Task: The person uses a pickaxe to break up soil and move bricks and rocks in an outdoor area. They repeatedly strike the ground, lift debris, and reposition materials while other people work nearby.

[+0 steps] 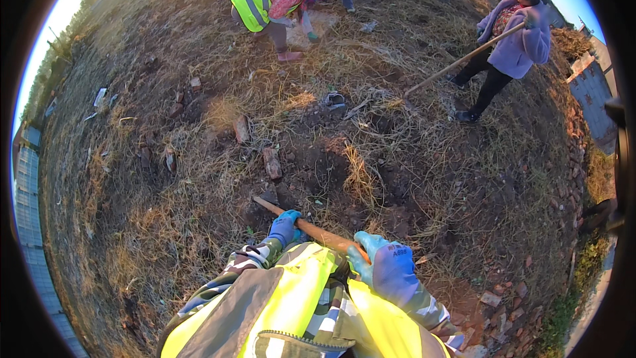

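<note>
Both hands wear blue coated work gloves and grip one long-handled tool by its wooden handle point(325, 236). My left hand point(285, 227) wraps the handle lower down, towards its far tip. Nearer my body, my right hand point(385, 260) closes around the thicker end at the right. The handle slants across the front of my yellow reflective vest point(293, 283). Beside its far tip a dark, flat piece point(270, 194) rests at the soil; whether it is the tool's blade I cannot tell. Just beyond lies a broken brick point(272, 163) among dry grass.
A person in a reflective vest point(263, 5) bends towards the ground ahead, with another partly visible behind. At the right a person in a lilac jacket point(516, 42) holds a long wooden-handled tool point(462, 59). Brick rubble point(497, 308) lies at lower right; more bricks point(241, 128) dot the rough ground.
</note>
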A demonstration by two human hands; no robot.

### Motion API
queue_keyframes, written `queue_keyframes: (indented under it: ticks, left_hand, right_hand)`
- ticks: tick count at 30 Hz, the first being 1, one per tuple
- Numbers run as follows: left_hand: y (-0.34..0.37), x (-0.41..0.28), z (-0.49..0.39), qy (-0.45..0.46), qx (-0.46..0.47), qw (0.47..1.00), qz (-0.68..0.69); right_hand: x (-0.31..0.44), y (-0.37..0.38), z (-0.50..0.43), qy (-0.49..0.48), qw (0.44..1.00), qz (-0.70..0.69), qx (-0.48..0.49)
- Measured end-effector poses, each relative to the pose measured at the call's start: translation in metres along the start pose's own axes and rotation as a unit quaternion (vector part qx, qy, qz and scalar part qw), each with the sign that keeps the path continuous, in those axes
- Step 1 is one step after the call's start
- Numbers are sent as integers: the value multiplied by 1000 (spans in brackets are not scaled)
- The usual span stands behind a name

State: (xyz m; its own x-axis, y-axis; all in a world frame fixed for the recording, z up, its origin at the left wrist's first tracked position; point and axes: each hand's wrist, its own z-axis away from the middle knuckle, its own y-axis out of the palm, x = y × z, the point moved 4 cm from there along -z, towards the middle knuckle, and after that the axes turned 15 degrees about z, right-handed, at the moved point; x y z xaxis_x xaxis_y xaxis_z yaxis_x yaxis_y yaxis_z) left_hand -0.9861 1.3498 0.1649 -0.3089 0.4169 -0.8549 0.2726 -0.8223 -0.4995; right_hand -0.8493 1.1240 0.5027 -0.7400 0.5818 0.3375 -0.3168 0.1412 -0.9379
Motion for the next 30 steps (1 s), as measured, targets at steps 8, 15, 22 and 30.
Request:
queue_keyframes:
  ticks: [8, 15, 22, 30]
  left_hand:
    - [2, 7, 2, -18, -2, 1000, 2]
    - [1, 4, 2, -34, 0, 999, 6]
    - [-1, 2, 2, -24, -4, 1000, 10]
    - [-1, 3, 0, -24, 7, 1000, 10]
  right_hand:
    - [2, 0, 1, -2, 1000, -8, -13]
    - [1, 1, 1, 7, 1000, -11, 16]
    - [2, -2, 0, 7, 1000, -17, -12]
    - [0, -1, -1, 11, 1000, -20, 7]
